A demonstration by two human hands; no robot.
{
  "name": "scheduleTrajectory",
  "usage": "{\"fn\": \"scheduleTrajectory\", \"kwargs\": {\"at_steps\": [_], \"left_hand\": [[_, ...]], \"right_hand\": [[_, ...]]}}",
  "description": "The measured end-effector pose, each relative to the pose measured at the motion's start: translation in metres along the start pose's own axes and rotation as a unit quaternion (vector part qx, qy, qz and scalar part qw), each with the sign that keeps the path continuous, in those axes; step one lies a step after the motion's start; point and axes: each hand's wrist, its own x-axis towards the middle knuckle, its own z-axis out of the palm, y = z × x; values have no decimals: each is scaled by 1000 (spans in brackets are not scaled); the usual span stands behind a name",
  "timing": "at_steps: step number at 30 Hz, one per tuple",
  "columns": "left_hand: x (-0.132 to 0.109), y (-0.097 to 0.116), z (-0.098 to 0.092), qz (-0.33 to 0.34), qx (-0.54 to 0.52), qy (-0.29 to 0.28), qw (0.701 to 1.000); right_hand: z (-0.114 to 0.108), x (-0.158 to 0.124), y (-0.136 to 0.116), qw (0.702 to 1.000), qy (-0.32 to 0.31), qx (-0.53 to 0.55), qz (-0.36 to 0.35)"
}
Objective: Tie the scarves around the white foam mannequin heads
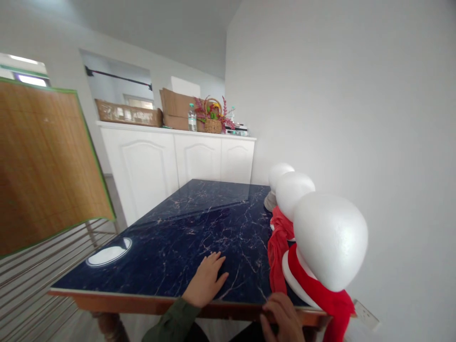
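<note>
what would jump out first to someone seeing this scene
The three white foam heads lined up along the table's right side stand out first, the nearer two wrapped in bright red scarves. In front of them, the left hand lies on the glossy dark blue marble-patterned tabletop, and the right hand is at its near edge. To the left hangs a large woven bamboo mat with a green border.

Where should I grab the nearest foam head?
Probably the bare dome of the foam head, coming from over the table on your left: the wall crowds its other side, and the red scarf wrapped below covers the neck.
</note>
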Motion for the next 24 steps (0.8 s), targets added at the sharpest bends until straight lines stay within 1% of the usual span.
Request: {"fn": "scheduleTrajectory", "kwargs": {"at_steps": [2,4,5,7,8,10,13,15,17,19,24], "left_hand": [[0,-2,0,5,10,0,1000],[-2,-1,2,12,9,-4,1000],[-3,0,3,14,7,-4,1000],[-4,-1,3,22,18,-6,1000],[-5,-1,3,27,41,-11,999],[-6,-2,1,35,132,-31,990],[-5,-1,-1,45,291,-65,953],[-5,0,-1,54,353,-73,931],[-4,0,-1,63,383,-75,919],[-4,1,-1,71,397,-76,912],[-5,4,-1,74,406,-80,908]], "right_hand": [[27,36,-24,996,-78,12,-29],[49,70,-41,992,-128,-2,-17],[58,83,-46,988,-151,-16,-6],[71,96,-51,981,-190,-44,13],[75,98,-51,977,-205,-55,19],[77,96,-51,972,-223,-64,24],[74,91,-50,966,-246,-68,31],[71,91,-51,964,-253,-74,35],[70,92,-52,963,-255,-76,37],[69,94,-52,963,-255,-75,38],[69,94,-54,966,-247,-70,39]]}}
